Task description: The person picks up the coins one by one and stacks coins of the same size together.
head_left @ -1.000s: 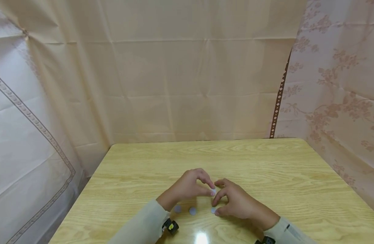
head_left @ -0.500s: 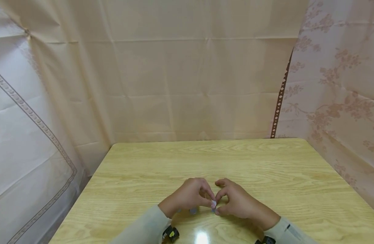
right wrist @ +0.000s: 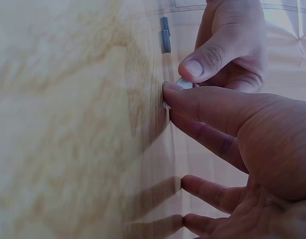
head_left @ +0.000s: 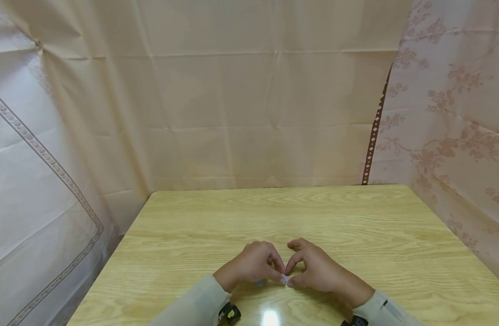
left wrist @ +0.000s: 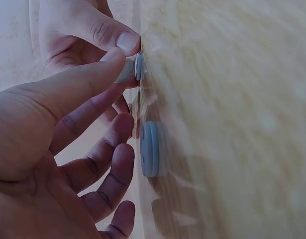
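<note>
My left hand (head_left: 255, 262) pinches a small pale round disc (left wrist: 125, 72) between thumb and forefinger and holds it tilted. It is right at another flat disc (left wrist: 138, 67) that lies on the wooden table. My right hand (head_left: 316, 269) steadies that lower disc at its edges with thumb and forefinger, while its other fingers spread toward the tabletop. Two hands' fingertips nearly meet there. Under the left palm lies a thicker, two-layered pale blue disc piece (left wrist: 149, 149), partly showing in the head view too.
The wood-grain table (head_left: 216, 217) stretches away to a beige curtain (head_left: 249, 113). Pale discs (right wrist: 165, 41) stand in a row beyond the hands in the right wrist view. A bright light reflection (head_left: 269, 318) shines near the front.
My left hand has come down and toward me, bringing its disc from above to the one at my right fingertips. The left hand now covers the leftmost disc. My right hand has stayed put.
</note>
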A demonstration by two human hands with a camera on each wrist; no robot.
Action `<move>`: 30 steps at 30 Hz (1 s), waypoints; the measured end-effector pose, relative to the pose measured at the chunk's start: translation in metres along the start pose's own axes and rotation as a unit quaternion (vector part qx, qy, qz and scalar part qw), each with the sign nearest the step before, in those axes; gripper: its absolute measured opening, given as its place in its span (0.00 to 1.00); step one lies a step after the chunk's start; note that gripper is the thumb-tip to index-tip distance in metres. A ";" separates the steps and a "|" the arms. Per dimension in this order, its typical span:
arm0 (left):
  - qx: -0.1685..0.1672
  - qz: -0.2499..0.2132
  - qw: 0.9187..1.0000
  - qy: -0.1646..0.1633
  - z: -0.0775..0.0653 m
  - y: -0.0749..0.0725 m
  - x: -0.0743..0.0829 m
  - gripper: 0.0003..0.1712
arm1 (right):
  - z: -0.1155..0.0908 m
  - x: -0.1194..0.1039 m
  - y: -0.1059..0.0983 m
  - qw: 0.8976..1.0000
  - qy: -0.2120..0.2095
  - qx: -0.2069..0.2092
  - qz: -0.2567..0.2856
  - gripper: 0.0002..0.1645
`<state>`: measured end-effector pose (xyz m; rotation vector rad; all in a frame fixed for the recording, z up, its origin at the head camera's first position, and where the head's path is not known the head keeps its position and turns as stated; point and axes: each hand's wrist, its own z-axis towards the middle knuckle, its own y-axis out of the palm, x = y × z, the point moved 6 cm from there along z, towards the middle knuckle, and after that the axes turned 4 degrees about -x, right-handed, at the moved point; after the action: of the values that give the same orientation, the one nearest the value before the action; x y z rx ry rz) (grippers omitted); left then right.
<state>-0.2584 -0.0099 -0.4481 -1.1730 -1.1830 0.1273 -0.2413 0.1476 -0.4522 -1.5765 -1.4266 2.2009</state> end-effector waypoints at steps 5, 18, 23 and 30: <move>-0.003 0.027 1.000 -0.004 0.003 0.002 0.001 0.08 | 0.000 0.000 0.000 1.000 0.001 -0.002 0.001 0.10; -0.017 -0.007 1.000 -0.012 0.001 0.004 0.001 0.08 | 0.001 0.000 0.001 1.000 -0.002 -0.005 -0.006 0.09; -0.018 0.000 1.000 -0.025 -0.001 0.003 0.002 0.07 | 0.001 0.001 0.001 1.000 0.006 -0.007 -0.005 0.09; -0.016 0.051 0.998 -0.023 0.002 0.003 0.005 0.07 | 0.001 -0.001 -0.002 1.000 0.004 -0.004 -0.008 0.11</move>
<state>-0.2563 -0.0044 -0.4476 -1.2649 -1.1697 0.2129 -0.2425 0.1475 -0.4496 -1.5701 -1.4415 2.1803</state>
